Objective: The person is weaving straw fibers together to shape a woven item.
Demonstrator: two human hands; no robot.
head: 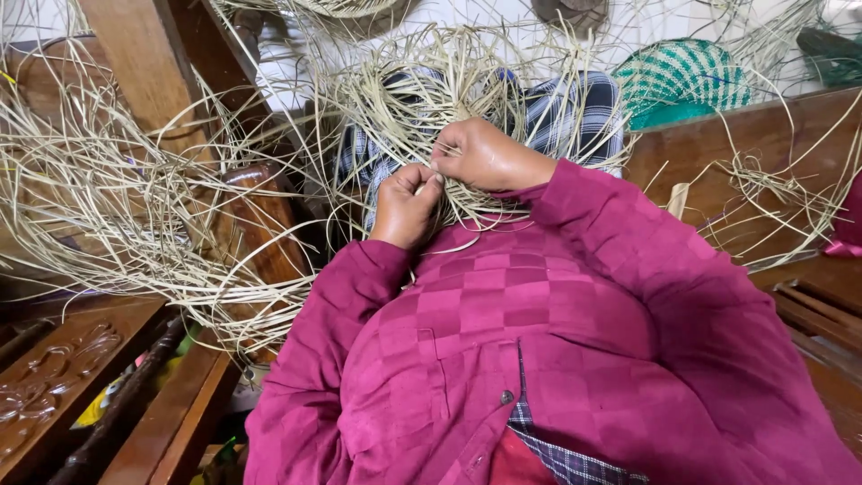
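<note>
My left hand (pixel 406 205) and my right hand (pixel 485 154) meet over my lap, both pinching pale straw strands of a small woven piece (pixel 422 108) that fans out in loose ends above them. The fingers of each hand are closed on the strands, knuckles almost touching. The woven centre is mostly hidden under my hands. I wear magenta checked sleeves (pixel 575 296), and a plaid cloth (pixel 575 112) covers my knees beneath the weaving.
A big tangle of loose straw strands (pixel 117 216) spreads over carved dark wooden furniture (pixel 54 359) at left. More strands (pixel 772 189) lie on a wooden surface at right. A green-and-white woven fan-shaped piece (pixel 682 81) lies beyond my knees.
</note>
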